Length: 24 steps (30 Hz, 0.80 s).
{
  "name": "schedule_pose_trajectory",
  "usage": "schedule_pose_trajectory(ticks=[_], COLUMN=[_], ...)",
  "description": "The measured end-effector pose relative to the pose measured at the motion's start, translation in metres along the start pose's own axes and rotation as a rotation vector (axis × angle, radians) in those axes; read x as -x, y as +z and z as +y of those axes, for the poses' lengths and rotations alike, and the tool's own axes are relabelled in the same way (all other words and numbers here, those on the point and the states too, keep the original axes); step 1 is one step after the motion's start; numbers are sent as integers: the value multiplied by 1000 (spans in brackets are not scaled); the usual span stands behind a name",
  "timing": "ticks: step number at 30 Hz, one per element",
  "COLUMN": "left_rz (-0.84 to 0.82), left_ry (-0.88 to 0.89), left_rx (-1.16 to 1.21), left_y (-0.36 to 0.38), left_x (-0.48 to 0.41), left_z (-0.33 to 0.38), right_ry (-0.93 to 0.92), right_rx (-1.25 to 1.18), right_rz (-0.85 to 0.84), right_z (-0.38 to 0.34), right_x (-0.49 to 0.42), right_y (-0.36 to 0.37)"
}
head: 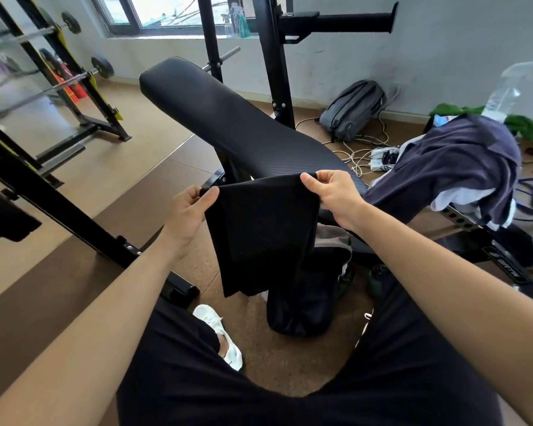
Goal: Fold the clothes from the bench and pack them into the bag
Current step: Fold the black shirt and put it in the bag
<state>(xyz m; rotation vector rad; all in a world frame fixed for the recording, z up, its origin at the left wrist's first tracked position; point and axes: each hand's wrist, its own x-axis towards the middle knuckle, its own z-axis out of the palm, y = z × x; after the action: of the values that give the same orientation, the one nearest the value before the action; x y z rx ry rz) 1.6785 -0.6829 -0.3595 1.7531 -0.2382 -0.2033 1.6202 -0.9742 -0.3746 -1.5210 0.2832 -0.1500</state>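
Two hands [186, 212] [335, 196] pinch black garment [259, 232] hanging vertically.

Bench pad [228, 118] bare beyond garment [259, 229]

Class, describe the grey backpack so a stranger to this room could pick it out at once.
Find the black padded bench mid-room, then look past its right side to the pale wall. At the wall's foot, on the floor, lies the backpack. It is grey and rounded, unlike the white cables in front of it and the navy clothes heaped to its right.
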Motion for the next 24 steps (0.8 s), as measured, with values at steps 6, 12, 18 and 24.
schedule_pose_trajectory(ticks=[6, 12, 18, 24], left_rz=[-132, -223, -319, -385], left_ry=[63, 168, 1, -56], left_rx=[76, -149, -402, -476], left_y=[1, 6, 8, 5], left_x=[7, 14, 5, -1], left_z=[-8, -16, -34, -44], right_ry=[22, -62, -73, 65], right_rx=[-191, 60, 407, 335], right_rz=[-107, -412, -435, -375], right_z=[2, 10, 21, 43], right_x=[12, 20, 15, 16], right_y=[-3, -17, -18, -15])
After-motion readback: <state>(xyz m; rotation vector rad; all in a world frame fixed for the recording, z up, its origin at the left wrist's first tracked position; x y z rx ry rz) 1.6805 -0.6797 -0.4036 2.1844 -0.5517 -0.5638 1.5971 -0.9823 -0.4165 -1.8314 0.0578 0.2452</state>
